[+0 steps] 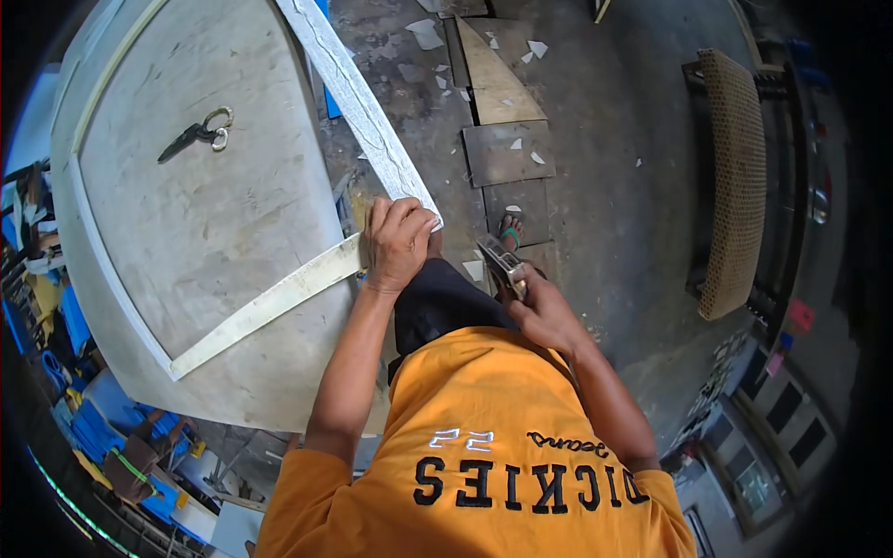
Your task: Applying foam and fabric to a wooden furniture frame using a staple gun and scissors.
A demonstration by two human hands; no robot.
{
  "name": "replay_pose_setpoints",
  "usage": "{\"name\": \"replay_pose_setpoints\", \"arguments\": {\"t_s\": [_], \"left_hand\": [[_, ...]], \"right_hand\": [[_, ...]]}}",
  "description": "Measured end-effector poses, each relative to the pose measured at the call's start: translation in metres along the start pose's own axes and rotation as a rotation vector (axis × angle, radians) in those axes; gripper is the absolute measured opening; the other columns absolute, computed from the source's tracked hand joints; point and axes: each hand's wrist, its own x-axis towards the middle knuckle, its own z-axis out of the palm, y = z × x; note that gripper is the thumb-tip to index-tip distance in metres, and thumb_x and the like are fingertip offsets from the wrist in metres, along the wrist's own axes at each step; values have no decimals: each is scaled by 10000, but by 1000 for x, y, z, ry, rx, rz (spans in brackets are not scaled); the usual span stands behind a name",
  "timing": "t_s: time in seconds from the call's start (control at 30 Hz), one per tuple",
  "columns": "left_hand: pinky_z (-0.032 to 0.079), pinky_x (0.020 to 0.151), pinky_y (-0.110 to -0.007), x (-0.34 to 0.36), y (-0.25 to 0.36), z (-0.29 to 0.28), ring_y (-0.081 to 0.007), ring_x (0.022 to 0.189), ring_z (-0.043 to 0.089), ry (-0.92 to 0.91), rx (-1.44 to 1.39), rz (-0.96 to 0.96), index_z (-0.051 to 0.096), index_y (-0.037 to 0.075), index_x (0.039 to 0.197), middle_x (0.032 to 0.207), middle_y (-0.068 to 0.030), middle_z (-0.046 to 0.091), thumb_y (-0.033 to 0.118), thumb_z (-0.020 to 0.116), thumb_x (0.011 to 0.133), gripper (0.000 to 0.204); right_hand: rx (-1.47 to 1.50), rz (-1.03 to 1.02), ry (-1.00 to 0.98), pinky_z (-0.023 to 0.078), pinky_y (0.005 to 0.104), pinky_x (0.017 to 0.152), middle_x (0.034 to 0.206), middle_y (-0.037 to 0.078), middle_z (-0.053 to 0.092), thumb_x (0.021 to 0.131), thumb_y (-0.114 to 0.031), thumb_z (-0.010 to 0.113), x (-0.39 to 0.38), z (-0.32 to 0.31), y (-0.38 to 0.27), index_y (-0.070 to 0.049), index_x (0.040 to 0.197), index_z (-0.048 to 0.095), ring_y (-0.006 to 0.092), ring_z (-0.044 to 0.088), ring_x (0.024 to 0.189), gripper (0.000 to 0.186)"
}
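My left hand (398, 244) is closed over the near right corner of a large frame, gripping the end of a silvery-white covered rail (367, 107) with a wrinkled surface. A pale bare rail (270, 302) runs from under that hand toward the lower left, along the tabletop. In my right hand (547, 312) is a metal staple gun (502, 263), held apart from the frame and to its right. My fingers wrap round its handle and partly hide it. Black scissors (197, 133) with worn handle loops lie on the table inside the frame.
The worn pale table (233, 205) fills the left side. Cardboard pieces (507, 153) and white scraps lie on the floor ahead, near my sandalled foot (511, 230). A woven-covered bench (732, 186) stands at the right. Blue and yellow materials (84, 325) are piled at the far left.
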Motion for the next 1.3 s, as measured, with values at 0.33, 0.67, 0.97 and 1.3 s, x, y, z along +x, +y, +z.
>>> {"name": "replay_pose_setpoints", "arguments": {"t_s": [0.33,0.67,0.97,1.3], "left_hand": [[427,821,-362,-4,-9,6,-244,870,500,26,-57,-77,667,101,855,994,-25,591,101,733,808,81],[419,832,-385,-3,-12,5,-271,894,481,-14,-46,-128,643,102,867,1036,-64,546,145,732,831,105],[421,823,-386,-2,-13,3,-270,891,485,-27,-21,-113,631,97,926,1047,-65,551,156,713,858,122],[434,817,-385,-2,-16,6,-265,891,494,-7,5,-103,621,97,924,1051,-66,555,149,714,857,126]], "right_hand": [[-257,-33,54,474,437,662,835,206,644,901,-148,609,15,37,-34,17,976,541,359,565,681,193],[-369,-98,161,486,497,599,745,249,651,897,-162,629,37,61,-43,40,910,552,438,597,623,217],[-444,-54,200,496,499,577,735,270,661,902,-173,631,47,72,-47,57,889,554,444,614,602,242],[-470,-26,193,488,478,593,756,251,664,928,-200,634,49,72,-50,50,898,555,399,590,586,263]]}}
